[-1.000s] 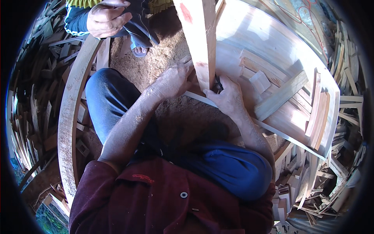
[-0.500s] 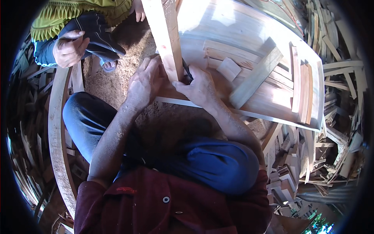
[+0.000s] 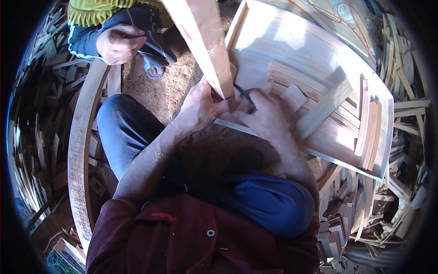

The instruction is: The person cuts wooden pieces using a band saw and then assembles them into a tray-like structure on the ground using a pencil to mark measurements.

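Note:
A long pale wooden beam (image 3: 205,43) rises from between my hands toward the top of the view. My left hand (image 3: 198,108) is closed at the beam's lower end, its thumb reaching across just below the end; its other fingers are partly hidden. To the right, my right hand (image 3: 267,114) grips a thin dark tool (image 3: 243,93) that points up toward the beam; its exact kind is unclear. Under the hands is a pale, shallow tray-like wooden panel with a raised rim (image 3: 237,127). The right fingers are slightly blurred.
On the panel lie a loose board (image 3: 326,107), a small block (image 3: 294,97) and several strips (image 3: 368,132). Another person's hand (image 3: 121,44) is at upper left, near a curved plank (image 3: 81,160). Scrap wood (image 3: 404,96) is piled around; sawdust (image 3: 171,75) covers the ground.
The view has shifted, so most things appear farther right and lower. My left thumb now extends across below the beam's end. My right hand has drawn slightly away from the beam with the dark tool.

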The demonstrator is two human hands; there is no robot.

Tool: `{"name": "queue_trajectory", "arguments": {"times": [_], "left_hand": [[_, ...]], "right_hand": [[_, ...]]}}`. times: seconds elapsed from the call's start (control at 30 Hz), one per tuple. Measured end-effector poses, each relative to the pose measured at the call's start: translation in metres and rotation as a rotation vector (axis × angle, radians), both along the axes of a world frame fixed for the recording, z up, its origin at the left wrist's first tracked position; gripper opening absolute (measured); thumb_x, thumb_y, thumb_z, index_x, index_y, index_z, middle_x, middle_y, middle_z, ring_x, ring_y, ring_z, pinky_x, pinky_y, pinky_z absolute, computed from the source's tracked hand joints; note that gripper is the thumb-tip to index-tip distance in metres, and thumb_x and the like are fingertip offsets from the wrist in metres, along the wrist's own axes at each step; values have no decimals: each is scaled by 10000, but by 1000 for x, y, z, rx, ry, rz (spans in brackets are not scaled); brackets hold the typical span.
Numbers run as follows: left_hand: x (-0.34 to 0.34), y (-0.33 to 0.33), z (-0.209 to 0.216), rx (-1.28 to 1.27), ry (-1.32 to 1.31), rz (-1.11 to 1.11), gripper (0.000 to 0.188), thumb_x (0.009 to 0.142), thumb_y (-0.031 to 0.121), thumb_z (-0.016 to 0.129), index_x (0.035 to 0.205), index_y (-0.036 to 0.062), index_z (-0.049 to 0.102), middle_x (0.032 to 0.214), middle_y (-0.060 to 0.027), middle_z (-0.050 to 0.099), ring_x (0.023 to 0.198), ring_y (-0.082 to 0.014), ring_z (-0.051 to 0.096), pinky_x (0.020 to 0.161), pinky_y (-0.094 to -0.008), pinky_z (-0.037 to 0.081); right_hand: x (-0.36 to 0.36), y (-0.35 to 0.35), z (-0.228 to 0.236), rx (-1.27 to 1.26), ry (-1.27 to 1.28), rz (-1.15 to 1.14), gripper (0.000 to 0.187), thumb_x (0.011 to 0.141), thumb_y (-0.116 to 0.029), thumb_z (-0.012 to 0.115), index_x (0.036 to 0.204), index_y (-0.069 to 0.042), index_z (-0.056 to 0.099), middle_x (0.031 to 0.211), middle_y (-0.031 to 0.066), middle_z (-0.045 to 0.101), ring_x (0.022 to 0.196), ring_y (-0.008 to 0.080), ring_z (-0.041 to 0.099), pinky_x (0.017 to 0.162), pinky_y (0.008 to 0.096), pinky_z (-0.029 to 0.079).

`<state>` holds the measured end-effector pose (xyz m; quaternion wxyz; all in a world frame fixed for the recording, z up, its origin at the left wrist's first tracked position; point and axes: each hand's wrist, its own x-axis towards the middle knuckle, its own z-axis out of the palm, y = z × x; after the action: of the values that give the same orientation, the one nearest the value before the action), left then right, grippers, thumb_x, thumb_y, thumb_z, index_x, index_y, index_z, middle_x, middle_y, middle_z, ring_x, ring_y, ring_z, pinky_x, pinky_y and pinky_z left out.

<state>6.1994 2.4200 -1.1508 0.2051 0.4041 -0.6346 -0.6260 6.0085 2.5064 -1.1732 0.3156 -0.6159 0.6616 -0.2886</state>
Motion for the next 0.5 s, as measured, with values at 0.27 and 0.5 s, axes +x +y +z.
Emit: {"name": "queue_trajectory", "arguments": {"times": [0.27,0.5], "left_hand": [[17,-7,-8,-17,-77,59,404,869,171,818,1195,70,603,1054,-53,707,997,-173,681,894,-359,553],[17,-9,2,-145,-104,20,593,889,212,799,1344,4,481,1136,-116,678,1042,-194,666,922,-370,543]], "right_hand": [[-79,29,6,152,863,-127,628,805,-315,810,1350,-131,560,1226,144,569,1099,356,640,928,509,539],[-52,11,36,138,320,-260,564,809,-319,797,1293,-79,634,1076,190,693,966,355,684,886,454,553]]}}
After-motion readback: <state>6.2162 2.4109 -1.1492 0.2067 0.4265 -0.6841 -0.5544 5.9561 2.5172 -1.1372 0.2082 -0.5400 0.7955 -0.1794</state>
